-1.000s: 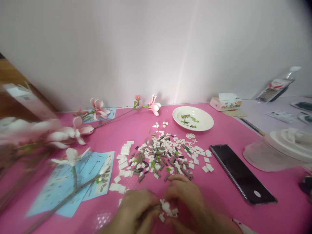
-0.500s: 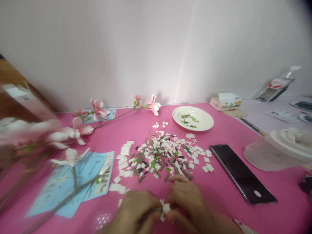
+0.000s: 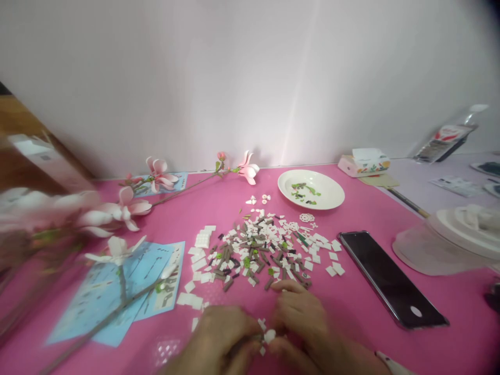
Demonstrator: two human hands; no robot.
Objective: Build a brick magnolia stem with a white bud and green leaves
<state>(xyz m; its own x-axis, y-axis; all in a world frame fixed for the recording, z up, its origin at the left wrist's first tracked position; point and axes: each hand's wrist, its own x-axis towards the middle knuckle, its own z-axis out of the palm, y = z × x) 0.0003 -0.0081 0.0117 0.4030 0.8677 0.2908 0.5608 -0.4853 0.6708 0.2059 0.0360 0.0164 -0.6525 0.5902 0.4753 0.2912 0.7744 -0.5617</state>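
Close to the table's front edge, my left hand [image 3: 224, 336] and my right hand [image 3: 299, 325] meet around a small white building-brick piece [image 3: 269, 336] with petal-like parts. Fingers and thumbs of both hands pinch it from either side, and the fingertips partly hide it. Just beyond my hands spreads a loose pile of small bricks [image 3: 258, 250] in white, brown, black and green. White square tiles [image 3: 190, 300] lie left of the pile. A brick-built magnolia branch [image 3: 117, 310] with a white flower rests over blue instruction sheets [image 3: 156, 260] at the left.
A white plate [image 3: 336, 200] with green pieces stands behind the pile. On the right are a black phone [image 3: 390, 281], a lidded translucent tub [image 3: 422, 250], a tissue pack [image 3: 365, 162] and a leaning bottle [image 3: 447, 138]. More pink magnolia stems [image 3: 187, 190] lie at the back left.
The view has shifted slightly, so everything sits a little further right. Both hands keep their pinch on the white piece, which looks turned very little if at all.
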